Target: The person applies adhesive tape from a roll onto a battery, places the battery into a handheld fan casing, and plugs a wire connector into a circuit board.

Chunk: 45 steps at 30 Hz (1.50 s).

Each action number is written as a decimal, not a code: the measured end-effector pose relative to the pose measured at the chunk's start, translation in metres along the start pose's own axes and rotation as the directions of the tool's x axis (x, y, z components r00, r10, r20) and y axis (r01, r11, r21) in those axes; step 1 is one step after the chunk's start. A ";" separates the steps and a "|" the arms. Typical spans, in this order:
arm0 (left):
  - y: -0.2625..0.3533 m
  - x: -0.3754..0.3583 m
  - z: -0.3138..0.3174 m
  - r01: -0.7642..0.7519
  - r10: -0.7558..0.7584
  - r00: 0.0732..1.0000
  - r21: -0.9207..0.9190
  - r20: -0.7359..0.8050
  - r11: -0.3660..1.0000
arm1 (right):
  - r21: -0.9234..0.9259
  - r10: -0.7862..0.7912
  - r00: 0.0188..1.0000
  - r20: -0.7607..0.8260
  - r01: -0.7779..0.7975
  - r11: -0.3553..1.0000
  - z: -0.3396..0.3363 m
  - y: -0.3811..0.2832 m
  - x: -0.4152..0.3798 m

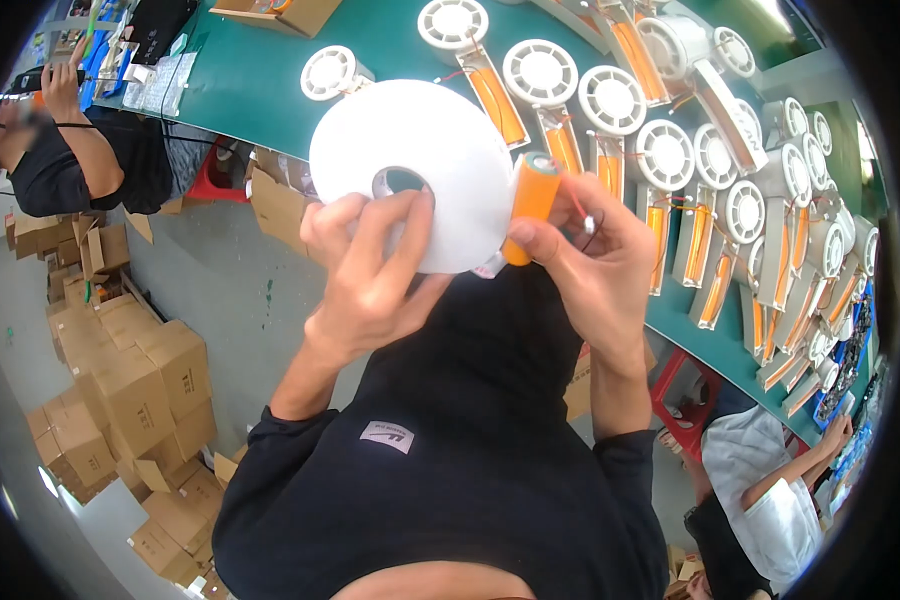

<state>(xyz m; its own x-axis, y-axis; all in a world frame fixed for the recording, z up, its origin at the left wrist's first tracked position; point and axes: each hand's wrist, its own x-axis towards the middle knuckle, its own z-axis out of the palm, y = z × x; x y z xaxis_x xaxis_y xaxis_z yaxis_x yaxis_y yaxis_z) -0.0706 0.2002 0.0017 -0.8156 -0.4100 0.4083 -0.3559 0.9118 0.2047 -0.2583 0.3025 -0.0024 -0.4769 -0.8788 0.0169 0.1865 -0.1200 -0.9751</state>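
My left hand (368,272) grips a wide roll of white tape (410,130), its fingers hooked into the round core hole. In my right hand (602,255) is an orange cylindrical battery (535,195), pinched upright between thumb and fingers. The battery sits right at the roll's right edge, where a short loose end of tape (490,266) shows. Thin red and dark wires with a small white connector (592,224) hang by the right-hand fingers. Just beyond the roll stands a white fan-like round unit (332,73) with a slotted face.
Many white round units with slotted faces (664,154) and attached trays holding orange batteries (658,225) cover the right of the green table (260,70). An open cardboard box (280,14) sits at the back. Stacked cartons (130,400) stand on the floor at left. Other people sit at both sides.
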 end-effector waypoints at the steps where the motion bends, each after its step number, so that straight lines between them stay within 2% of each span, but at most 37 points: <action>1: 0.004 0.003 0.000 0.029 -0.029 1.000 -0.008 -0.002 1.000 | 0.033 0.007 1.000 -0.024 -0.007 0.999 0.002 0.003 0.001; 5: 0.021 0.008 0.003 0.170 -0.172 0.980 -0.027 -0.100 0.985 | 0.089 -0.039 0.995 -0.093 0.047 0.995 0.009 0.007 0.006; 8: 0.033 0.011 0.018 0.267 -0.267 0.932 -0.034 -0.243 0.963 | 0.037 -0.103 0.989 -0.105 0.107 0.994 0.010 0.007 0.010; 14: 0.033 0.017 0.017 0.242 -0.234 0.944 0.009 -0.232 0.970 | 0.011 -0.129 0.975 -0.180 0.133 0.991 0.009 0.004 0.011; 16: 0.036 0.017 0.018 0.250 -0.248 0.939 -0.020 -0.237 0.968 | 0.123 -0.119 0.955 -0.272 0.157 0.980 0.015 0.004 0.008; 17: 0.037 0.017 0.019 0.253 -0.254 0.937 -0.035 -0.239 0.967 | 0.177 -0.109 0.942 -0.317 0.172 0.969 0.019 0.004 0.007; 20: 0.045 0.018 0.024 0.263 -0.304 0.908 -0.171 -0.287 0.949 | 0.262 -0.195 0.835 -0.515 0.369 0.892 0.036 0.010 0.003; 21: 0.047 0.021 0.024 0.261 -0.304 0.904 -0.174 -0.300 0.949 | 0.268 -0.231 0.811 -0.538 0.424 0.865 0.038 0.017 0.001; 23: 0.047 0.022 0.027 0.269 -0.334 0.887 -0.231 -0.318 0.935 | 0.193 -0.271 0.791 -0.549 0.435 0.879 0.045 0.018 -0.009; 25: 0.045 0.022 0.028 0.277 -0.360 0.880 -0.282 -0.308 0.918 | 0.055 -0.412 0.721 -0.557 0.527 0.848 0.047 0.033 -0.010; 28: 0.040 0.017 0.023 0.297 -0.391 0.896 -0.367 -0.212 0.881 | -0.374 -0.667 0.703 -0.247 0.565 0.735 0.023 0.029 -0.013; 31: 0.036 0.011 0.015 0.365 -0.417 0.909 -0.442 -0.024 0.819 | -0.450 -0.851 0.507 0.135 0.797 0.403 -0.006 0.032 0.001; 33: 0.037 0.001 0.006 0.329 -0.374 0.927 -0.562 0.038 0.758 | -0.483 -0.901 0.434 -0.017 0.785 0.388 -0.013 0.032 0.012; 34: 0.038 -0.003 0.002 0.312 -0.348 0.935 -0.620 0.066 0.720 | -0.456 -0.849 0.491 -0.196 0.721 0.522 -0.019 0.027 0.015; 35: 0.034 -0.007 0.002 0.316 -0.371 0.928 -0.598 0.034 0.737 | -0.399 -0.766 0.529 -0.364 0.654 0.642 -0.025 0.019 0.020; 37: 0.025 -0.009 0.003 0.285 -0.356 0.932 -0.484 -0.061 0.827 | -0.062 -0.564 0.701 -0.436 0.602 0.796 -0.026 0.009 0.021; 38: 0.023 -0.010 0.004 0.276 -0.347 0.932 -0.423 -0.100 0.863 | 0.112 -0.448 0.767 -0.460 0.550 0.827 -0.026 0.004 0.021; 40: 0.023 -0.003 -0.001 0.229 -0.290 0.949 -0.360 -0.125 0.904 | 0.439 -0.356 0.906 -0.230 0.423 0.792 -0.019 0.002 0.019; 42: 0.022 0.003 -0.006 0.172 -0.230 0.962 -0.327 -0.148 0.929 | 0.494 -0.272 0.943 -0.190 0.331 0.804 -0.014 0.009 0.013; 44: 0.022 0.002 -0.004 0.178 -0.235 0.961 -0.320 -0.149 0.931 | 0.517 -0.206 0.963 -0.174 0.267 0.813 -0.008 0.011 0.011; 45: 0.022 0.002 -0.004 0.179 -0.235 0.961 -0.316 -0.148 0.932 | 0.452 -0.183 0.967 -0.175 0.244 0.858 -0.008 0.012 0.009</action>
<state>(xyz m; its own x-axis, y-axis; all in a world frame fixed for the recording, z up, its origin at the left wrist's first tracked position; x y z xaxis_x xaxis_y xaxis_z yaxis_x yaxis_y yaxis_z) -0.0782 0.2189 0.0103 -0.6326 -0.6113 0.4755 -0.3338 0.7693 0.5448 -0.2676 0.2968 -0.0155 -0.6454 -0.7477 0.1562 0.4321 -0.5260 -0.7325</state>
